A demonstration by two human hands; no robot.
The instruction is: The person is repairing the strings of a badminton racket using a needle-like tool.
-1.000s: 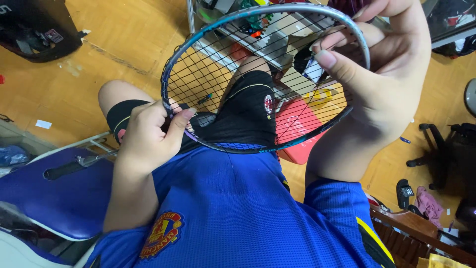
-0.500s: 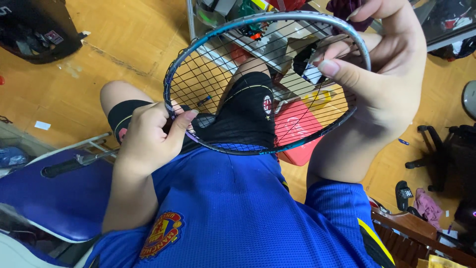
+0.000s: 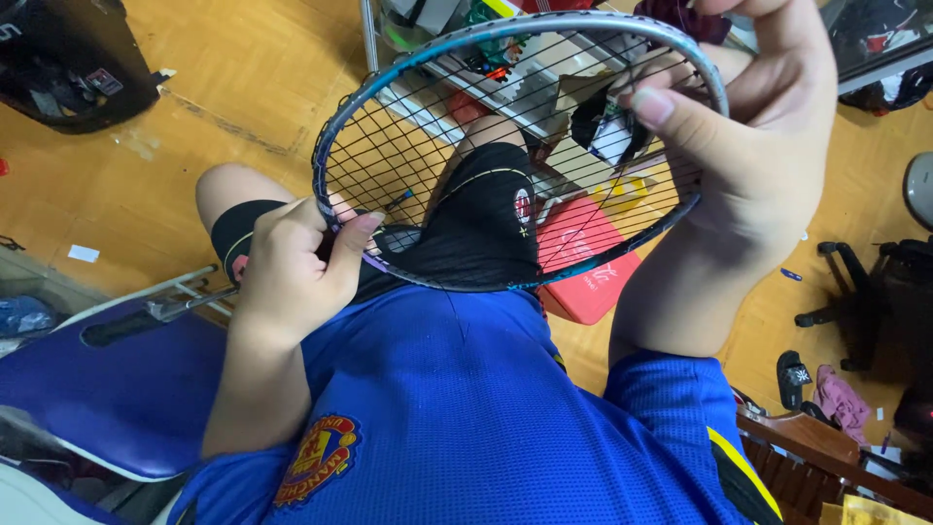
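I see a warm orange-brown wooden parquet floor [image 3: 262,58], a blue padded bench seat [image 3: 117,389] at lower left, a black bag [image 3: 68,58] top left, and a black office chair [image 3: 875,292] at right.

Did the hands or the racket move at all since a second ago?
Hardly. The racket head sits a touch higher and further right in view than a second ago, with the right hand nearer the top edge. Nothing was let go or newly grasped: the left hand still pinches the frame's lower left, the right hand still grips its upper right. The red box stayed put.
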